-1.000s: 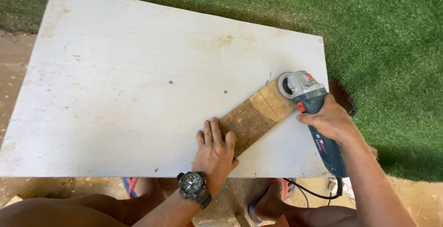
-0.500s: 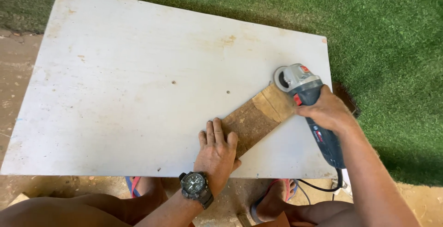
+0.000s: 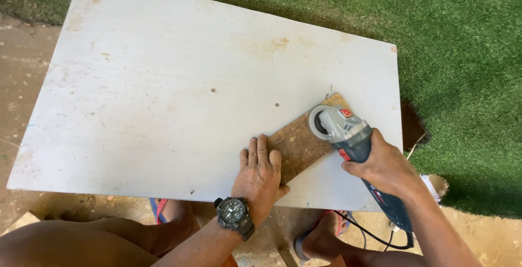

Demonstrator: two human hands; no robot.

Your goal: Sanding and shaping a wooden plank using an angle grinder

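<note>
From the head view, the person's left hand (image 3: pixel 260 176) lies flat, palm down, fingers (image 3: pixel 256 150) together and stretched out, pressing on the near-left end of a brown wooden board (image 3: pixel 296 147) that sits diagonally on the near-right part of a big white table (image 3: pixel 163 98). The right hand (image 3: pixel 387 167) has its fingers clamped around the blue body of an angle grinder (image 3: pixel 348 134), whose grey head rests on the far-right end of the board, covering most of it there. A dark wristwatch (image 3: pixel 234 214) sits on the left wrist, and the grinder's black cord (image 3: pixel 375 237) trails off the near edge toward the floor. Green artificial turf (image 3: pixel 462 44) lies beyond the table, far and right. The board looks stiff, thin and pretty light, so it would probably skate on the smooth tabletop unless it's pinned flat, which is what the left palm is doing, well clear of the disc. The grinder seems hefty enough to want a full wrap around its body.
</note>
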